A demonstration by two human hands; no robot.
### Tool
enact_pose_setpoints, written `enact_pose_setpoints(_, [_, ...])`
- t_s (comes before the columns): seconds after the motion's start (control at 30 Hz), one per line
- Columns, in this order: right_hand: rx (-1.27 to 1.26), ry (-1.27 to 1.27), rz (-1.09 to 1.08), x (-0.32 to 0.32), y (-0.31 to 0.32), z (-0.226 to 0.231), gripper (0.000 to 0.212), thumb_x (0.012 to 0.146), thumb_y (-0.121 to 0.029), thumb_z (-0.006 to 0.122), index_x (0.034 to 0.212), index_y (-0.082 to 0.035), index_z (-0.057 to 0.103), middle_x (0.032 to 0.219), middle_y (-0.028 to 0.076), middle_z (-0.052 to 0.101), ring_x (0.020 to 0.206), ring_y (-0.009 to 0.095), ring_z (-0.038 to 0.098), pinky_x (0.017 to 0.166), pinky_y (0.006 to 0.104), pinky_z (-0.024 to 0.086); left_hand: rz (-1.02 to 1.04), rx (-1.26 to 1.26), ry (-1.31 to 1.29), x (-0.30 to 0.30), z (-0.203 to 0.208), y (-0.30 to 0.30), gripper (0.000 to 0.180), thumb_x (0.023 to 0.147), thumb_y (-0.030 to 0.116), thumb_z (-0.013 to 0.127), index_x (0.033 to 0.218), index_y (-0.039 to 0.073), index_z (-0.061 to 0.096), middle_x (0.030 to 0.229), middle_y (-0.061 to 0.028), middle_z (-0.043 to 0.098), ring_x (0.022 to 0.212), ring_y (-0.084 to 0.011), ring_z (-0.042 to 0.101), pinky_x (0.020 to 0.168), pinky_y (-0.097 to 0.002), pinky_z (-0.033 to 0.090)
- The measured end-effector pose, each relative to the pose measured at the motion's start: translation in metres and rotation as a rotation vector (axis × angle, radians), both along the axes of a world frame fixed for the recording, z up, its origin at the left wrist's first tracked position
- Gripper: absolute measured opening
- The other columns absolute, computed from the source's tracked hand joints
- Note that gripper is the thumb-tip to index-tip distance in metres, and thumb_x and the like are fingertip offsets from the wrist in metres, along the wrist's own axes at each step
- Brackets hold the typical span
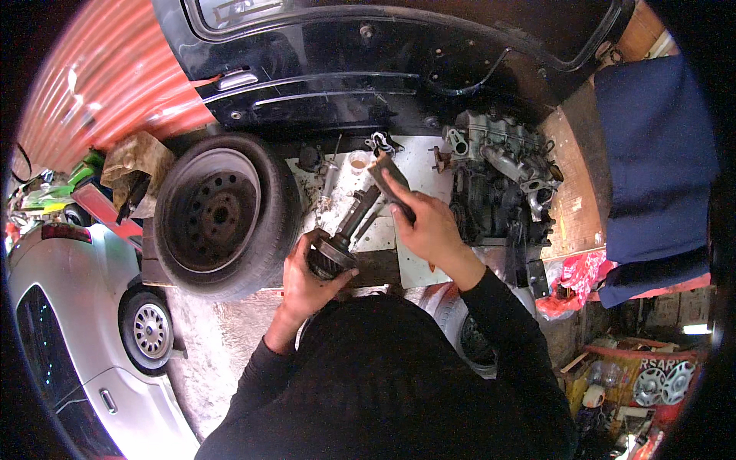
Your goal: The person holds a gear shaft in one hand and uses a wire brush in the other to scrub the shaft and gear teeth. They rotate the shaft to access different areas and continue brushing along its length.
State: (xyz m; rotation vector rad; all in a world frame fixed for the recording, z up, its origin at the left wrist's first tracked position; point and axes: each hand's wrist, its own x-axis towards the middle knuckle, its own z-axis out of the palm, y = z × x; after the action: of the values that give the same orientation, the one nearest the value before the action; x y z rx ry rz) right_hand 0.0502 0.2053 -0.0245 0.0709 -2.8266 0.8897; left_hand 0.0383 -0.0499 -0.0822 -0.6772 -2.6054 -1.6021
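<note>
My left hand is wrapped round the wide, dark cup end of a CV joint. Its shaft slants up and to the right over the workbench. In my right hand is a flat, dark grey-brown strip that looks like sandpaper, gripped with the index finger stretched along it. The strip is just above the shaft's upper end; whether the two touch I cannot tell. A small cup stands on the white board beyond my hands.
Left on the bench, a wheel with a black tyre leans beside my left hand. An engine stands to the right. Behind the bench is a black car panel. A silver car is at the far left, and dark blue cloth hangs at the right.
</note>
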Motion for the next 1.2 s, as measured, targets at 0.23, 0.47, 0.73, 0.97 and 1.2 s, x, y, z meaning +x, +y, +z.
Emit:
enact_pose_setpoints(0.23, [0.092, -0.043, 0.039, 0.017, -0.044, 0.009, 0.064, 0.092, -0.018, 0.064, 0.152, -0.031, 0.046, 0.085, 0.018, 0.070, 0.079, 0.037, 0.071, 0.069, 0.0470, 0.057, -0.057, -0.024, 0.054, -0.018, 0.003, -0.016, 0.072, 0.063, 0.023, 0.095, 0.118, 0.000, 0.056, 0.103, -0.0200, 0.068, 0.094, -0.0357, 0.070, 0.085, -0.0429, 0.055])
enact_pose_setpoints(0.47, [0.097, 0.120, 0.045, 0.016, -0.066, 0.003, 0.062, 0.094, -0.024, 0.061, 0.153, -0.036, 0.042, 0.085, 0.023, 0.067, 0.072, 0.042, 0.068, 0.067, 0.0528, 0.056, -0.108, 0.058, 0.063, -0.033, 0.010, -0.027, 0.074, 0.062, 0.022, 0.095, 0.120, -0.001, 0.054, 0.102, -0.0197, 0.068, 0.092, -0.0335, 0.069, 0.084, -0.0419, 0.055])
enact_pose_setpoints(0.73, [0.218, 0.350, 0.233, 0.020, -0.046, -0.013, 0.060, 0.093, -0.025, 0.064, 0.150, -0.036, 0.047, 0.084, 0.013, 0.066, 0.067, 0.035, 0.067, 0.058, 0.0444, 0.055, -0.289, 0.424, -0.338, -0.036, 0.009, -0.029, 0.075, 0.075, 0.012, 0.089, 0.135, -0.003, 0.046, 0.122, -0.0093, 0.060, 0.112, -0.0191, 0.058, 0.099, -0.0340, 0.047])
enact_pose_setpoints(0.97, [0.160, 0.428, 0.183, 0.025, -0.007, -0.002, 0.059, 0.085, -0.021, 0.072, 0.142, -0.031, 0.060, 0.081, 0.011, 0.064, 0.064, 0.029, 0.066, 0.057, 0.0415, 0.054, -0.291, 0.717, -0.639, -0.015, -0.007, -0.014, 0.075, 0.088, 0.024, 0.079, 0.146, -0.004, 0.039, 0.131, -0.0123, 0.057, 0.122, -0.0208, 0.055, 0.109, -0.0342, 0.040])
enact_pose_setpoints(1.2, [-0.008, 0.655, 0.198, 0.014, 0.038, -0.001, 0.057, 0.075, -0.010, 0.076, 0.131, -0.009, 0.068, 0.083, 0.010, 0.065, 0.062, 0.028, 0.063, 0.057, 0.0371, 0.054, -0.373, 1.009, -0.910, 0.005, -0.006, 0.020, 0.082, 0.090, 0.056, 0.069, 0.147, 0.004, 0.040, 0.126, -0.0190, 0.062, 0.096, -0.0270, 0.069, 0.065, -0.0392, 0.061])
